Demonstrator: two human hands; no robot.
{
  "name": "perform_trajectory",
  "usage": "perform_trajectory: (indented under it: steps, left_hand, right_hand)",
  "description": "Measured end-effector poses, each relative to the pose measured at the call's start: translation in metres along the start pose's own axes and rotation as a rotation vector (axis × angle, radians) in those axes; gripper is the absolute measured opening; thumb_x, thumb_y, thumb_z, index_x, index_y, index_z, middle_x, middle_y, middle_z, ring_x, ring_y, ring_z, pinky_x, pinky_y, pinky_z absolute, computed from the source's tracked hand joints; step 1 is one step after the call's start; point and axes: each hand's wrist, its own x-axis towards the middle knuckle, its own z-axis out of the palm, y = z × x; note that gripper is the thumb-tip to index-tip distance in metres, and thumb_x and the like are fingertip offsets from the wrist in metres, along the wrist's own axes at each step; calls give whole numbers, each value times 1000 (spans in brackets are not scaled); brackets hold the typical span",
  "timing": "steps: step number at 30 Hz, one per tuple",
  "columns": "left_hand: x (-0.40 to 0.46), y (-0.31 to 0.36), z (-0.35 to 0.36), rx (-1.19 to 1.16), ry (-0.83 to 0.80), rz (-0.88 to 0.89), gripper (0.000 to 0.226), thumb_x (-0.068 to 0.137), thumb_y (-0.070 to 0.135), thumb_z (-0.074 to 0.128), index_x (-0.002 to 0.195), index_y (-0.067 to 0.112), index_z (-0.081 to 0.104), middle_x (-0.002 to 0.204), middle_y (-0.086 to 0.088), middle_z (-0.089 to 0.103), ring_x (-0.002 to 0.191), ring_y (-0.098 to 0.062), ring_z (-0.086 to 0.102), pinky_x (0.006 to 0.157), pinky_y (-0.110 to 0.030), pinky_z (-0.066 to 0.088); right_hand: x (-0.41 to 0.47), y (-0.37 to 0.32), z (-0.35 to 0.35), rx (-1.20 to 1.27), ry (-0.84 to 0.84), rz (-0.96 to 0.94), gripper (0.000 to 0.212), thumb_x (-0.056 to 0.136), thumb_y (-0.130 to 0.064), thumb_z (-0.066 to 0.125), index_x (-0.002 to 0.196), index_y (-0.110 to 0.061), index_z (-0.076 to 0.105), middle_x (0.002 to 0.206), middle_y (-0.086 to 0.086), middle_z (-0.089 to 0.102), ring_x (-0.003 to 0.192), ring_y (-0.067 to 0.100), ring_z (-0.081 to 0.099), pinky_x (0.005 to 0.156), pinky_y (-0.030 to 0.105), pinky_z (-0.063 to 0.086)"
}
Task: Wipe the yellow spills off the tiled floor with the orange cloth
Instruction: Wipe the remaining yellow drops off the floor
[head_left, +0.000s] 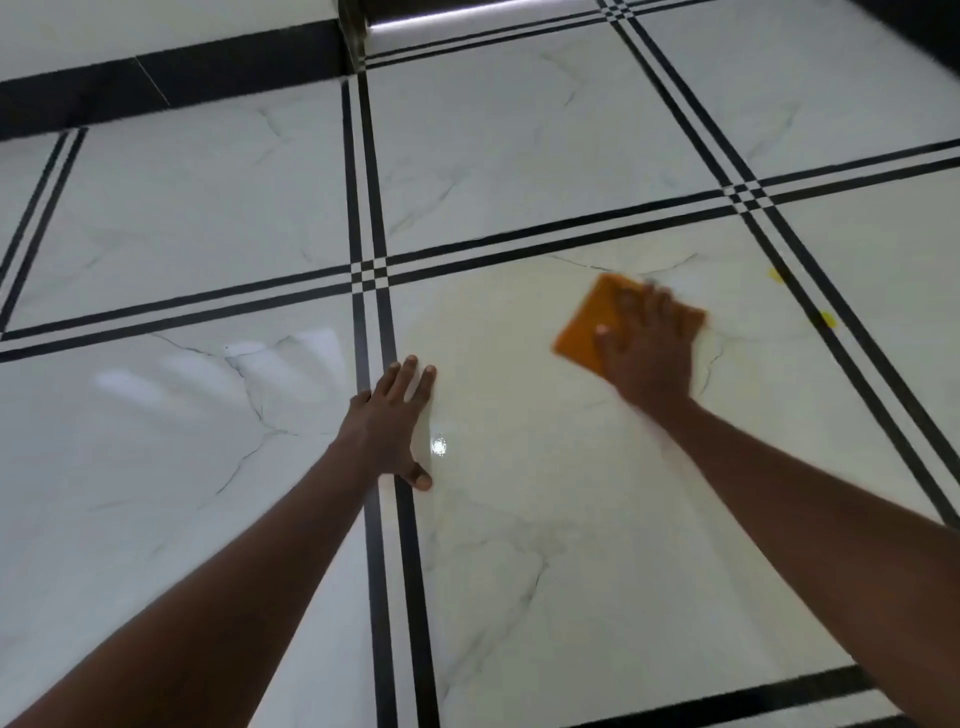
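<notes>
An orange cloth (584, 322) lies flat on a white marble floor tile (519, 519). My right hand (649, 348) presses down on it with fingers spread; hand and cloth are blurred. Two small yellow spills sit to the right of the cloth on the black grout stripes, one spill (776, 275) farther away and the other spill (827, 319) nearer. A faint yellowish smear tints the tile around the cloth. My left hand (395, 421) rests flat on the floor, fingers apart, across the black stripes left of that tile.
The floor is glossy white marble tiles split by double black stripes (382, 571). A black skirting band (171, 78) runs along the wall at the top left. A metal post (353, 31) stands at the top centre.
</notes>
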Motion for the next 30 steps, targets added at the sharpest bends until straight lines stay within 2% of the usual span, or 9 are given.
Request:
perform_trajectory:
  steps: [4,7,9,11,14,17,23,26,30]
  left_hand:
    - [-4,7,-11,35,-21,-36,152,58,59,87,156,17,-22,164,-9,-27,154,-31,-14,122,-53,20]
    - [-9,19,-25,30,-80,-71,153,57,55,90,157,15,-17,165,-9,-22,154,-31,-11,121,-52,25]
    - [-6,22,-36,-23,-114,-94,143,60,53,90,160,11,-4,167,-10,-6,155,-32,2,118,-51,31]
    - [-1,26,-47,-14,-28,-103,110,72,56,80,155,11,26,157,-11,30,144,-32,33,111,-48,40]
    - [8,52,-49,-2,348,-133,66,89,56,60,135,9,52,136,-14,53,128,-31,48,105,-45,40]
    - [12,113,-36,-189,521,-2,71,93,55,52,148,12,40,154,-17,38,144,-33,29,113,-46,29]
    - [39,188,-18,-226,242,121,111,80,85,40,160,24,-7,166,-11,-18,153,-31,-16,122,-55,0]
    - [46,191,-24,-158,133,106,123,73,89,45,157,25,-18,163,-10,-29,151,-32,-23,122,-56,-4]
    - [48,190,-35,-76,48,108,142,62,87,62,155,23,-25,160,-13,-33,150,-36,-26,122,-57,-1]
  right_hand:
    - [-129,39,-27,51,118,384,69,101,-50,31,159,-13,26,164,24,27,150,43,26,118,69,17]
    - [-252,-11,-30,40,43,427,73,99,-48,31,162,-13,19,167,23,20,153,43,20,120,64,12]
    - [-290,-41,-28,79,-2,259,77,95,-48,39,162,-14,22,168,21,18,154,42,18,122,63,10]
    - [-259,-39,-26,57,-84,-140,80,93,-51,44,162,-19,21,170,17,16,156,39,16,123,62,13]
    - [-150,-5,-18,-68,-203,-594,79,95,-59,38,163,-29,13,171,9,12,158,32,15,122,62,14]
    - [-77,42,-14,-90,-113,-311,74,96,-57,32,162,-25,20,169,13,22,153,37,26,122,61,16]
    - [-164,89,-33,-66,38,186,72,99,-52,29,162,-17,23,165,20,27,150,41,27,119,63,21]
    - [-217,61,-34,-47,-50,86,77,98,-52,37,163,-19,14,169,18,17,155,39,19,123,61,13]
    - [-147,91,-46,-47,-213,-345,77,98,-59,35,164,-28,10,172,8,11,158,31,14,124,59,13]
